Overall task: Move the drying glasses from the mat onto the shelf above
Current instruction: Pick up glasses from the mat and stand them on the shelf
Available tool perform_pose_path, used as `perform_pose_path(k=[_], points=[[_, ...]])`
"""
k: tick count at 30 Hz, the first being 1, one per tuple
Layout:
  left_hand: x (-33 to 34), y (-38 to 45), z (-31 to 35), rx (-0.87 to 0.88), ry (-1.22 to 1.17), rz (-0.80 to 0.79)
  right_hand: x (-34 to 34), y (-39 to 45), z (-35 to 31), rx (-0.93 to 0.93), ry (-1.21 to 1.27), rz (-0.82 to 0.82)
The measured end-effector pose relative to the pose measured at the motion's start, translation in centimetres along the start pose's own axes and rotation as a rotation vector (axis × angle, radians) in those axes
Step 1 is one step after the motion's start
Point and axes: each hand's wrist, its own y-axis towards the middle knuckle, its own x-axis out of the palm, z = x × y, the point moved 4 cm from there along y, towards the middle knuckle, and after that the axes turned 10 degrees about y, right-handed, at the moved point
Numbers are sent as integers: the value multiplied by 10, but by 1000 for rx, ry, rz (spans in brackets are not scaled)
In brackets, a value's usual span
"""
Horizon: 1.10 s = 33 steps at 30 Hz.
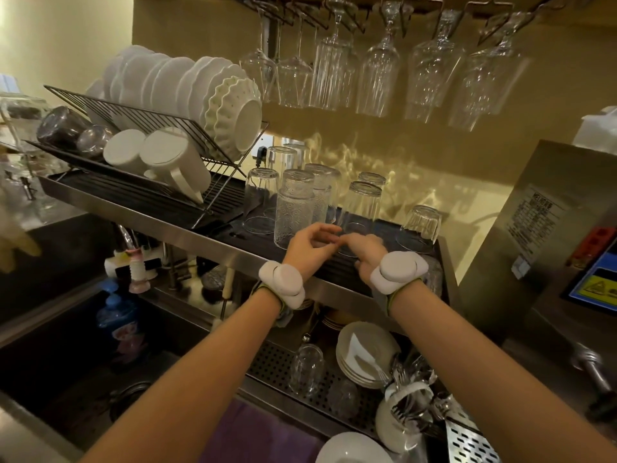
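Up front, both hands' fingers loosely curled, empty, upturned glasses crowding shelf.

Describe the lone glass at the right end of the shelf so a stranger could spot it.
Find the steel shelf above the sink. Follow its dark mat to the far right corner. There a short clear tumbler stands upside down, apart from the taller clustered glasses.
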Motion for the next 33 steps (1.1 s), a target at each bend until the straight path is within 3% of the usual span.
perform_pose_path(k=[3, 9, 19, 28, 33], points=[[-2, -10, 5, 8, -24, 9, 1, -14, 6, -5, 158, 43], [-5, -41, 12, 16, -32, 18, 9, -54, 11, -55, 450, -191], [-18, -66, 8, -10, -8, 64, 17, -83, 28, 10, 637, -447], [-13, -84, -20, -34, 7, 34, 22, -77, 72, -88, 521, -449], [-1, -100, -59, -129, 40, -16, 29, -77, 110, -29, 434, -455]])
